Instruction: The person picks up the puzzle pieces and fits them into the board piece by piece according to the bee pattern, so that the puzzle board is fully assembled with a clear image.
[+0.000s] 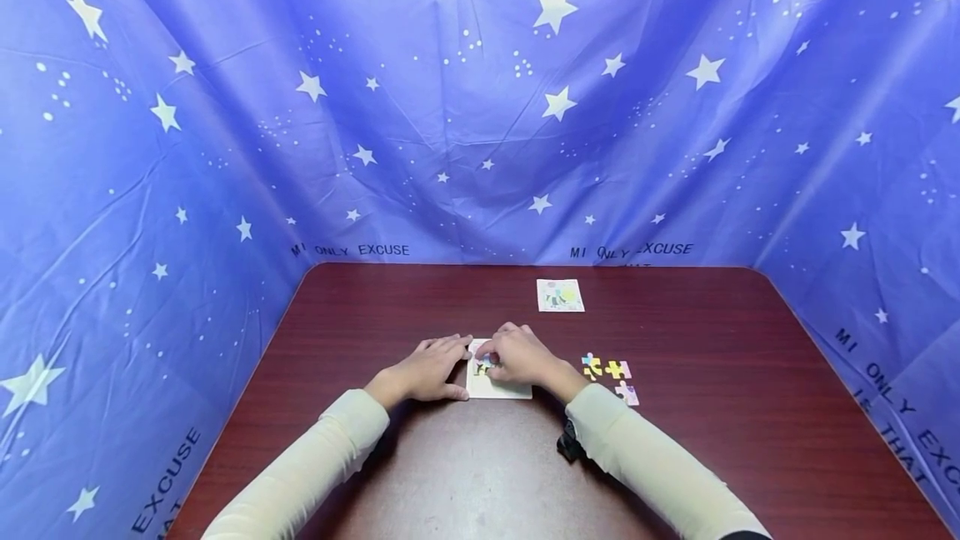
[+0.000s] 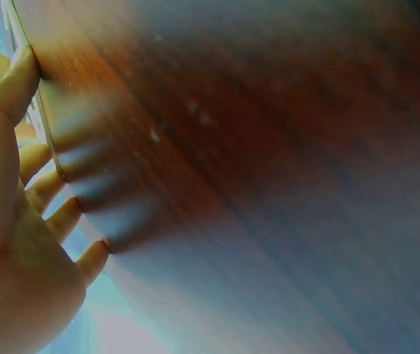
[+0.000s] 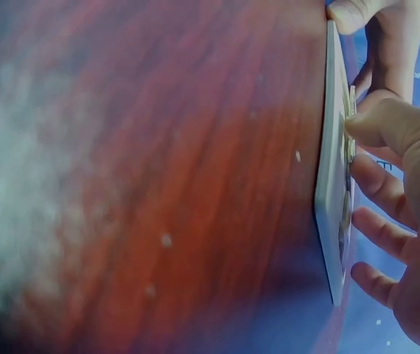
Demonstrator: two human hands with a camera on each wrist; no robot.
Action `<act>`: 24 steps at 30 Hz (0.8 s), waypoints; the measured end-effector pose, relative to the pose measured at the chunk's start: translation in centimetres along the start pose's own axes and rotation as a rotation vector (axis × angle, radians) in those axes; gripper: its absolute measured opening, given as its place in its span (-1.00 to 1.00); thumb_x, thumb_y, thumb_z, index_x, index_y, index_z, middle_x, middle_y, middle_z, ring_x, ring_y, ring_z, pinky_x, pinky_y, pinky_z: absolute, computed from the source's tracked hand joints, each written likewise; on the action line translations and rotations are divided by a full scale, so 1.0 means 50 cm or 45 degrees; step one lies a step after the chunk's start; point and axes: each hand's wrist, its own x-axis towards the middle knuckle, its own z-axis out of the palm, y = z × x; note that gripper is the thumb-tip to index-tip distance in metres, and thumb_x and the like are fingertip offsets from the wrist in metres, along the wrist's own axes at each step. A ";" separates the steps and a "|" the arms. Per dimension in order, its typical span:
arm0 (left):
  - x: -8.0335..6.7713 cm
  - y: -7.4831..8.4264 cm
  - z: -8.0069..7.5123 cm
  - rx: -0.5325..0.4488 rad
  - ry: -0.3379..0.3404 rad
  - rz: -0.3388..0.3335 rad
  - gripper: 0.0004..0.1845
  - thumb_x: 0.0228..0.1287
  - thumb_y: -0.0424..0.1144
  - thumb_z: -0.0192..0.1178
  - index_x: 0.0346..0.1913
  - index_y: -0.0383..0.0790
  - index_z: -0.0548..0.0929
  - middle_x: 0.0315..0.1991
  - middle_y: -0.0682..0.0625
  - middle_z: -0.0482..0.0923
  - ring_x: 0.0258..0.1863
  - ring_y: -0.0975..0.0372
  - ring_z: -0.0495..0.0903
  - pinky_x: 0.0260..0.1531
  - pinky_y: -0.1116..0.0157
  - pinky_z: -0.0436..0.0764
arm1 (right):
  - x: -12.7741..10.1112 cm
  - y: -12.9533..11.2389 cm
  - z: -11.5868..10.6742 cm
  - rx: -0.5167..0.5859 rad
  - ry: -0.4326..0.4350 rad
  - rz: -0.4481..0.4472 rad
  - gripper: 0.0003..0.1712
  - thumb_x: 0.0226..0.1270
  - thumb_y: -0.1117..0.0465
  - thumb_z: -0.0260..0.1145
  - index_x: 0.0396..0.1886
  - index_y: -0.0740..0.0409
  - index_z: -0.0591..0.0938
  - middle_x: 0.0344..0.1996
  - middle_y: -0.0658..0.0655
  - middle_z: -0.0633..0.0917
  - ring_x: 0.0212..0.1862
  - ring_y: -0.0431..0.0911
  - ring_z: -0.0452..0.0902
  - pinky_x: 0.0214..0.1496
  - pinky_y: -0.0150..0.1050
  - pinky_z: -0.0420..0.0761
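A white square puzzle board (image 1: 512, 391) lies flat on the table, with colored pieces (image 1: 482, 366) on its upper left part. My left hand (image 1: 433, 367) steadies its left edge, thumb at the near corner and fingers stretched toward the far one. In the left wrist view those fingers (image 2: 64, 217) are spread, their tips down at the board's edge and table. My right hand (image 1: 519, 357) bends over the board, thumb and index finger pinching a puzzle piece (image 3: 351, 147) at its surface. That hand hides much of the board's right side.
Several loose puzzle pieces (image 1: 618, 369) in yellow, blue and pink lie to the right of the right wrist. Farther back is a square picture card (image 1: 559, 296). A blue star-printed cloth (image 1: 450, 148) hangs around the back and sides of the dark red table (image 1: 360, 298).
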 end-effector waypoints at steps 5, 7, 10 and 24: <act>0.001 -0.001 0.002 0.002 -0.019 -0.011 -0.25 0.28 0.29 0.26 0.35 -0.13 0.44 0.61 -0.10 0.15 0.60 -0.04 0.16 0.44 -0.17 0.26 | 0.001 -0.007 0.003 -0.050 0.006 -0.001 -0.66 0.07 0.07 0.46 -0.09 -0.25 0.77 -0.51 -0.20 0.56 -0.01 -0.06 0.54 -0.10 -0.10 0.45; 0.001 -0.001 0.002 0.007 -0.016 -0.008 -0.25 0.27 0.29 0.26 0.34 -0.13 0.44 0.61 -0.11 0.16 0.59 -0.04 0.16 0.43 -0.17 0.27 | 0.001 -0.008 0.002 -0.058 0.008 0.003 -0.67 0.08 0.07 0.47 -0.09 -0.25 0.77 -0.49 -0.19 0.58 0.00 -0.06 0.54 -0.08 -0.08 0.47; 0.002 -0.002 0.000 0.021 -0.016 -0.011 -0.26 0.27 0.29 0.26 0.33 -0.13 0.44 0.61 -0.11 0.15 0.59 -0.05 0.17 0.43 -0.17 0.27 | 0.001 -0.010 -0.001 -0.063 0.003 0.013 -0.67 0.08 0.07 0.47 -0.09 -0.24 0.78 -0.48 -0.17 0.60 0.01 -0.05 0.55 -0.06 -0.06 0.48; 0.002 0.004 -0.004 0.007 0.009 0.008 -0.27 0.26 0.25 0.30 0.32 -0.16 0.47 0.58 -0.16 0.21 0.56 -0.08 0.22 0.39 -0.19 0.31 | -0.006 -0.006 0.000 -0.088 -0.021 -0.024 -0.68 0.20 0.02 0.42 -0.02 -0.22 0.78 -0.15 -0.05 0.79 0.11 -0.01 0.57 0.06 0.01 0.51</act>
